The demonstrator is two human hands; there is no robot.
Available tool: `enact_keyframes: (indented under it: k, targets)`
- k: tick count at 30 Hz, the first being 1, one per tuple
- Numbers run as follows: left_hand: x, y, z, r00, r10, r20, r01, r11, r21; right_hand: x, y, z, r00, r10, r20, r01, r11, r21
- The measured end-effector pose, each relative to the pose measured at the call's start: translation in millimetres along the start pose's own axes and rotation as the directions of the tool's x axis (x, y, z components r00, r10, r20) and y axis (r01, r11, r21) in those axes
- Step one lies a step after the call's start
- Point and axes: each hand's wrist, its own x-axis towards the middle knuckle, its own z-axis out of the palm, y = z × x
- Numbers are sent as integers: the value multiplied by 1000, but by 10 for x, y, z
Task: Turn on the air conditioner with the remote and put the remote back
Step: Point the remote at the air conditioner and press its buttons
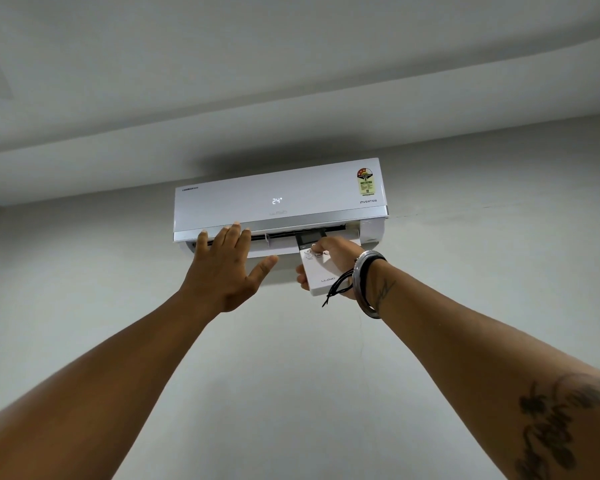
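A white wall-mounted air conditioner (278, 195) hangs high on the wall, and its front panel shows a lit "24°". My right hand (336, 261) is raised toward it and grips a white remote (317, 275), whose dark screen end points up at the unit's vent. The thumb rests on the remote's upper buttons. My left hand (226, 268) is spread open just below the unit's left underside, fingertips reaching its lower edge, holding nothing.
The plain grey wall (465, 271) surrounds the unit and the ceiling (257, 64) lies close above it. Metal bangles and a black cord (364, 282) circle my right wrist. A yellow energy label (367, 181) sits on the unit's right end.
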Motion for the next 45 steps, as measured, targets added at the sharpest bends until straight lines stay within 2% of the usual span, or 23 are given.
enact_keyframes:
  k: [13, 25, 30, 35, 41, 45]
  targets:
    - [-16, -4, 68, 1000, 8, 2, -8, 1000, 3, -32, 6, -29, 1000, -26, -17, 25, 999, -48]
    - [-16, -37, 71, 1000, -4, -2, 4, 1000, 1, 4, 13, 22, 999, 15, 50, -13, 999, -41]
    - [-38, -34, 90, 1000, 2, 2, -2, 1000, 2, 92, 74, -9, 999, -32, 12, 34, 984, -172]
    - [-54, -30, 102, 1000, 13, -3, -13, 1000, -5, 136, 105, -46, 957, -197, -212, 57, 847, -528]
    - [-61, -38, 132, 1000, 11, 6, -11, 1000, 1, 150, 134, -14, 932, -277, -232, 45, 726, -686]
    - [-82, -23, 184, 1000, 0, 18, 1, 1000, -6, 139, 182, -40, 871, -431, -236, 30, 527, -849]
